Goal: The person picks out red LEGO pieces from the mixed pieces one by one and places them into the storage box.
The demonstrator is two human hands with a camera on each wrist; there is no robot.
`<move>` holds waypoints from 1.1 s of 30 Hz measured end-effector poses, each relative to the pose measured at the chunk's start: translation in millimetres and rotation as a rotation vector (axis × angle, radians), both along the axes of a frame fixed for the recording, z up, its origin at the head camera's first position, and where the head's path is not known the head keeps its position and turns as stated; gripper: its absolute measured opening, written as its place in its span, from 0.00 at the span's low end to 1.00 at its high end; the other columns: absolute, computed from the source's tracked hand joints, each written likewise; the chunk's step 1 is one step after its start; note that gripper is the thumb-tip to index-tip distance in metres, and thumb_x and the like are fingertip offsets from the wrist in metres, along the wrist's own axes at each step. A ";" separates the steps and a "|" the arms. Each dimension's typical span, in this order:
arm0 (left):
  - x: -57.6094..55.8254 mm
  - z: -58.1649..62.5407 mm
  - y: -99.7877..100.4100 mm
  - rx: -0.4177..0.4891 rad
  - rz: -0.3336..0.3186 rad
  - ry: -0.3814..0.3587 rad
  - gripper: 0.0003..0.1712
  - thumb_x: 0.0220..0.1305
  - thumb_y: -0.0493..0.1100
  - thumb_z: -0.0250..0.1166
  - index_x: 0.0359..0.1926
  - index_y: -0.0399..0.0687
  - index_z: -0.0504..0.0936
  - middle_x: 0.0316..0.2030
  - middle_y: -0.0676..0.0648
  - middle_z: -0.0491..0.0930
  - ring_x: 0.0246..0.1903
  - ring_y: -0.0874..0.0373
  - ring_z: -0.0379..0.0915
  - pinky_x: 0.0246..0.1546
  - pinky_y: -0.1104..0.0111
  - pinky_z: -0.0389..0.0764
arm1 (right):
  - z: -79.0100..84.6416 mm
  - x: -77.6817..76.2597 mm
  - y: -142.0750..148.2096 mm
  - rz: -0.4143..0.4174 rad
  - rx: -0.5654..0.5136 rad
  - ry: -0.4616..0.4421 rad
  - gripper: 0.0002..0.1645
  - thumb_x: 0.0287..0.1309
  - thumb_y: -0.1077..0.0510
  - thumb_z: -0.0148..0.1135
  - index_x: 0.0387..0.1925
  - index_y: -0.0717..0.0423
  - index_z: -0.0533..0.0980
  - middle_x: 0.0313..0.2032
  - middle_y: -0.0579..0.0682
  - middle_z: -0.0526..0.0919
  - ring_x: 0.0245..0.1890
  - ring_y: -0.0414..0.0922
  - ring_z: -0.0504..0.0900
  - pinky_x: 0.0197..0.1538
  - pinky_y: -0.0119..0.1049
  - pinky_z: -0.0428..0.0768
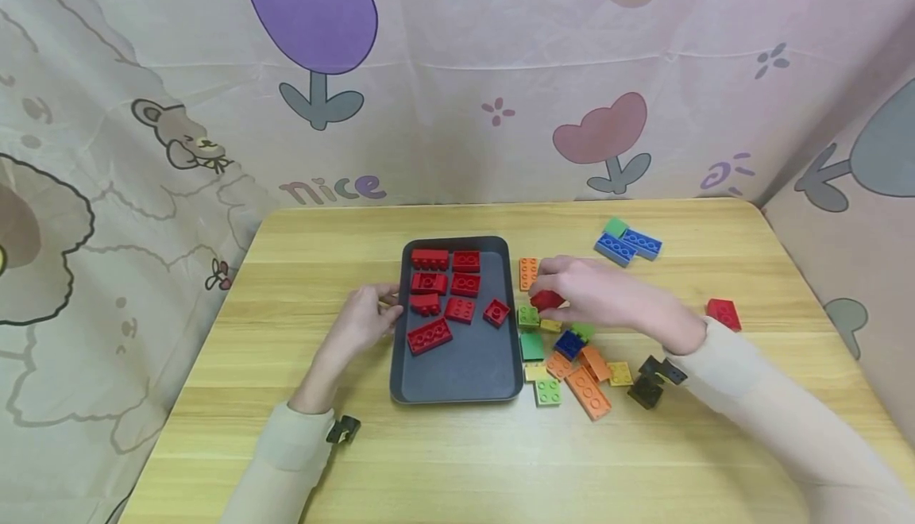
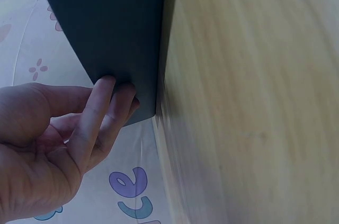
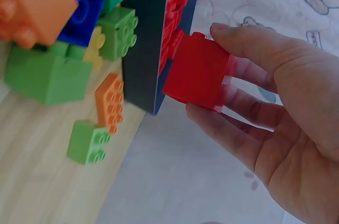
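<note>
My right hand (image 1: pixel 589 290) pinches a red toy brick (image 3: pixel 198 70) between thumb and fingers. The brick is raised off the table beside the right wall of a dark grey tray (image 1: pixel 457 373). Inside the tray several red bricks (image 1: pixel 430 336) lie in its upper and middle part, some stud side up and some on their sides. My left hand (image 1: pixel 368 317) is at the tray's left edge. In the left wrist view its fingertips (image 2: pixel 107 81) rest against the tray's outer wall, loosely bent.
Right of the tray lie mixed bricks: orange (image 1: pixel 588 394), light green (image 1: pixel 547 392), dark blue (image 1: pixel 569 344) and yellow (image 1: pixel 619 374). Two blue bricks (image 1: pixel 616 249) and a green one (image 1: pixel 615 227) lie at the back right. A single red brick (image 1: pixel 723 314) sits beyond my right wrist.
</note>
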State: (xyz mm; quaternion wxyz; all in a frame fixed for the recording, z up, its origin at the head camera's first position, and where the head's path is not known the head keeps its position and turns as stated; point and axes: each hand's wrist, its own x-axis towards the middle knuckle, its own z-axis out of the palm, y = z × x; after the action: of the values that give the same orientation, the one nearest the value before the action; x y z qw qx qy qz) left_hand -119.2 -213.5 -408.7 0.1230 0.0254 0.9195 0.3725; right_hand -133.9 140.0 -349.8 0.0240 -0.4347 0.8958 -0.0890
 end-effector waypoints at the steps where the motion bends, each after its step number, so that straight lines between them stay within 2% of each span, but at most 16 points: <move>1: -0.1 0.0 0.1 -0.001 0.002 0.002 0.23 0.65 0.36 0.61 0.61 0.36 0.74 0.46 0.38 0.83 0.33 0.56 0.83 0.27 0.72 0.85 | 0.2 0.0 -2.9 0.009 0.005 -0.001 0.16 0.50 0.50 0.73 0.43 0.46 0.83 0.37 0.43 0.81 0.34 0.36 0.78 0.36 0.26 0.82; 11: 0.2 -1.3 -1.2 -0.003 -0.010 0.008 0.24 0.65 0.35 0.61 0.62 0.35 0.74 0.46 0.38 0.83 0.34 0.56 0.83 0.28 0.71 0.85 | -1.7 0.0 -30.7 0.106 0.021 -0.009 0.17 0.53 0.46 0.72 0.43 0.47 0.84 0.37 0.44 0.82 0.35 0.36 0.79 0.39 0.25 0.83; 14: 0.0 -1.4 -1.7 -0.001 -0.013 0.006 0.24 0.66 0.35 0.61 0.62 0.35 0.73 0.46 0.37 0.82 0.34 0.56 0.83 0.28 0.72 0.85 | -1.7 1.0 -38.4 0.119 0.045 -0.005 0.18 0.53 0.45 0.71 0.44 0.47 0.84 0.36 0.44 0.81 0.33 0.35 0.78 0.37 0.24 0.82; 22: 0.3 -2.0 -1.9 -0.010 -0.015 0.012 0.23 0.66 0.36 0.61 0.61 0.35 0.74 0.46 0.38 0.83 0.37 0.54 0.83 0.30 0.71 0.85 | -4.6 3.8 -55.4 0.130 0.083 -0.071 0.21 0.55 0.44 0.69 0.48 0.47 0.83 0.37 0.44 0.80 0.33 0.35 0.77 0.35 0.22 0.79; 33: 0.1 -0.3 -1.2 0.002 -0.011 -0.002 0.24 0.66 0.35 0.61 0.62 0.34 0.73 0.46 0.37 0.82 0.36 0.54 0.83 0.28 0.71 0.85 | -19.1 5.2 -74.7 0.186 0.125 -0.096 0.21 0.55 0.44 0.69 0.50 0.45 0.82 0.43 0.44 0.82 0.38 0.38 0.78 0.41 0.28 0.82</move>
State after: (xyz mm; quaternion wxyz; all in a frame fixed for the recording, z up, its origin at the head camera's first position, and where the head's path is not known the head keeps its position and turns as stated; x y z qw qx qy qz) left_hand -119.1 -214.7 -409.0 0.1259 0.0305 0.9188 0.3728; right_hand -128.7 65.3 -369.0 0.1020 -0.5089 0.8532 -0.0511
